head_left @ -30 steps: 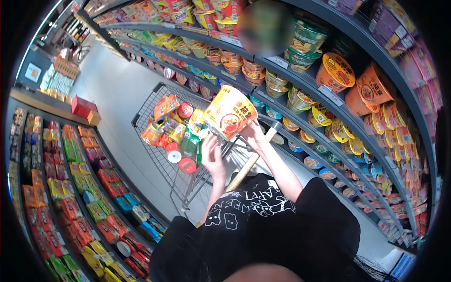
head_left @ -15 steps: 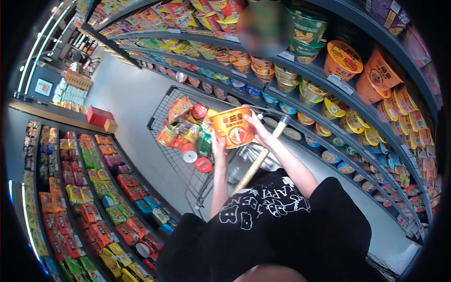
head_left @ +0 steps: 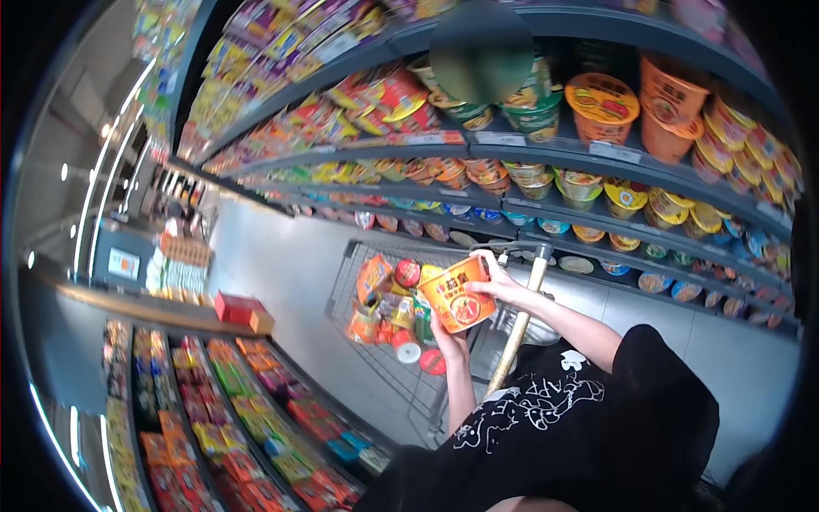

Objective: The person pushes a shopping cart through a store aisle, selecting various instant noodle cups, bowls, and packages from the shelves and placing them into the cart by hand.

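Note:
An orange instant noodle tub [head_left: 456,294] with dark lettering and a picture of food on its side is held between both hands, tilted, above the shopping cart. My left hand [head_left: 450,339] grips its lower left side. My right hand [head_left: 492,277] is closed around its upper right side, fingers reaching over the front. Beneath the tub, the wire shopping cart [head_left: 363,350] holds several packs and tubs, among them an orange pack [head_left: 374,277] and a red-lidded container [head_left: 407,272].
Shelves of instant noodles rise on the right, where a similar orange tub [head_left: 602,109] stands. Low shelving with coloured packs [head_left: 247,410] runs along the left. The cart's handle [head_left: 516,337] lies close to my body. A red box [head_left: 237,308] stands at the far end of the left shelving.
The view has turned, so the cart and hands appear further right and lower. The tub is now more tilted, and my right hand's fingers cover more of its front.

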The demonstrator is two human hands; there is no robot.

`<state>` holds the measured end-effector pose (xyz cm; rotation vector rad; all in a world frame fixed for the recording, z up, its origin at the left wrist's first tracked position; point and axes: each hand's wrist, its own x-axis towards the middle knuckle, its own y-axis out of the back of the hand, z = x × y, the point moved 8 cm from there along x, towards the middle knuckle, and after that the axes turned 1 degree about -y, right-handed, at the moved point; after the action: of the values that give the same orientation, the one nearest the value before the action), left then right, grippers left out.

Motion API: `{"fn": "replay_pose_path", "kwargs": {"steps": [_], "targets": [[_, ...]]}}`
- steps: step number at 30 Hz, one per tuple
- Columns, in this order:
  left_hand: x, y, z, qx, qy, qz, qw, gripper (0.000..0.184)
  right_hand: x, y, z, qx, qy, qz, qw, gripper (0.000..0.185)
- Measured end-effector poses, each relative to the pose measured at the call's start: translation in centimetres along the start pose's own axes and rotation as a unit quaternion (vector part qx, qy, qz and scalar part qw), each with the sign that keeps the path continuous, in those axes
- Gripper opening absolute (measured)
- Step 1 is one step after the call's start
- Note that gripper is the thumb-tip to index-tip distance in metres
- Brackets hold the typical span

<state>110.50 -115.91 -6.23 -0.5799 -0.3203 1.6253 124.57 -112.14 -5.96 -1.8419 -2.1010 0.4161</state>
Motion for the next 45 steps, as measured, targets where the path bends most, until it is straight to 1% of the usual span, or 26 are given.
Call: {"fn": "replay_pose_path", "kwargs": {"steps": [3,4,5,7,8,9,10,11,12,13,14,15,18,19,21,26,29,31,33,35,37,39,40,41,43,45], "targets": [[0.2,0.2,0.1,-0.002,-0.029,-0.029,0.999,0.048,-1.0,1.3,-1.6,-0.008,0.018,0.033,0.999,0.070],[0.4,0.3,-0.1,0.002,-0.021,-0.038,0.999,0.048,-1.1,2.5,-3.3,-0.004,0.086,0.045,0.995,0.071],[0.8,0.5,-0.9,0.042,0.008,-0.045,0.998,0.048,-1.3,3.8,-5.2,-0.004,0.151,0.055,0.987,0.071],[1.1,0.7,-2.1,0.096,0.046,-0.076,0.991,0.049,-3.1,5.9,-12.3,0.021,0.254,0.086,0.963,0.077],[1.0,0.7,-2.4,0.135,0.054,-0.071,0.987,0.049,-5.0,7.0,-16.9,-0.087,0.308,0.141,0.937,0.084],[0.9,0.6,-2.7,0.172,0.061,-0.066,0.981,0.049,-6.0,8.9,-19.2,-0.120,0.327,0.197,0.917,0.090],[1.0,0.7,-3.0,0.167,0.064,-0.066,0.982,0.049,-7.5,10.4,-22.3,-0.276,0.383,0.268,0.840,0.099],[1.1,1.1,-3.4,0.172,0.072,-0.061,0.981,0.049,-8.5,12.1,-24.0,-0.270,0.404,0.300,0.821,0.099],[1.2,1.3,-3.8,0.176,0.080,-0.057,0.979,0.049,-9.9,12.5,-26.6,-0.304,0.438,0.329,0.780,0.097],[1.2,1.1,-3.8,0.173,0.082,-0.058,0.980,0.049,-10.7,13.3,-28.4,-0.362,0.442,0.358,0.739,0.095],[1.1,1.1,-3.7,0.187,0.075,-0.051,0.978,0.048,-11.7,13.0,-30.6,-0.414,0.481,0.371,0.678,0.091],[0.9,1.1,-3.6,0.199,0.068,-0.044,0.977,0.047,-11.9,13.9,-31.8,-0.445,0.486,0.382,0.648,0.087],[1.1,1.3,-3.8,0.201,0.057,-0.029,0.978,0.043,-12.3,14.5,-34.2,-0.574,0.436,0.435,0.539,0.083],[1.3,1.5,-4.0,0.201,0.054,-0.030,0.978,0.042,-12.0,15.6,-34.0,-0.581,0.415,0.450,0.535,0.082],[1.3,1.5,-4.0,0.215,0.039,-0.038,0.975,0.038,-12.1,15.2,-34.2,-0.633,0.413,0.488,0.437,0.083],[0.7,0.5,-3.8,0.242,0.023,-0.060,0.968,0.034,-10.7,15.8,-35.0,-0.644,0.397,0.507,0.413,0.086],[0.7,0.4,-3.8,0.257,0.018,-0.080,0.963,0.036,-9.0,16.7,-34.9,-0.653,0.373,0.518,0.407,0.086],[0.4,0.0,-3.8,0.245,0.036,-0.082,0.965,0.036,-7.3,17.3,-34.4,-0.694,0.298,0.525,0.393,0.084],[0.2,-0.3,-4.1,0.256,0.065,-0.098,0.960,0.036,-6.5,17.8,-34.1,-0.699,0.293,0.520,0.395,0.082],[-0.2,-0.8,-4.2,0.275,0.069,-0.108,0.953,0.036,-7.0,16.7,-34.2,-0.710,0.331,0.549,0.290,0.081],[-0.3,-0.7,-4.9,0.293,0.075,-0.116,0.946,0.037,-6.6,16.5,-34.1,-0.719,0.315,0.536,0.310,0.084],[-0.1,-1.0,-5.5,0.353,0.007,-0.159,0.922,0.035,-7.3,15.9,-33.7,-0.675,0.327,0.565,0.343,0.084],[-0.3,-1.4,-5.4,0.388,-0.019,-0.158,0.908,0.034,-7.5,14.8,-33.2,-0.655,0.355,0.550,0.377,0.084],[-0.5,-1.5,-5.4,0.433,-0.052,-0.173,0.883,0.035,-7.9,13.2,-32.2,-0.634,0.377,0.535,0.413,0.079],[-1.0,-1.4,-6.3,0.525,-0.038,-0.183,0.830,0.038,-7.3,9.6,-29.0,-0.593,0.449,0.449,0.494,0.066],[-2.1,-2.0,-6.9,0.598,-0.034,-0.230,0.767,0.040,-5.3,5.8,-24.0,-0.559,0.438,0.325,0.625,0.054]]}}
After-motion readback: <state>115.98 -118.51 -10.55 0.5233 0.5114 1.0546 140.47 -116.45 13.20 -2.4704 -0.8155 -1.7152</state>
